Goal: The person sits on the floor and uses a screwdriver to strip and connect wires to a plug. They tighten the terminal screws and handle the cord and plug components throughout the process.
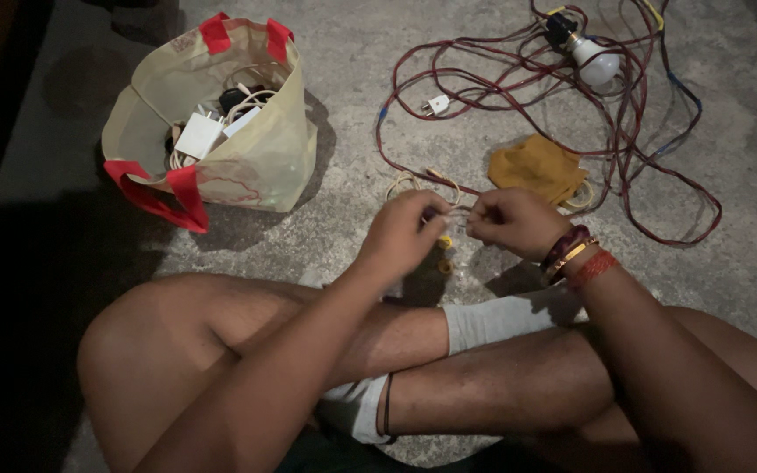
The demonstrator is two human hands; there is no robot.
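I sit cross-legged on a concrete floor. My left hand (409, 235) and my right hand (512, 221) meet in front of my shins, fingertips pinched on a thin pale cable (457, 211) held between them. The cable's loops (413, 181) lie on the floor just beyond my hands. Small yellow bits (443, 254) hang or lie below the fingers. My right wrist wears dark, gold and red bracelets (576, 257).
A cream cloth bag with red handles (260, 158) stands at the left, holding white chargers and cables (203, 133). A tangle of dark red wire (624, 131) with a white plug (436, 105) and a bulb in a holder (596, 61) spreads at the right. A mustard cloth (536, 168) lies near my right hand.
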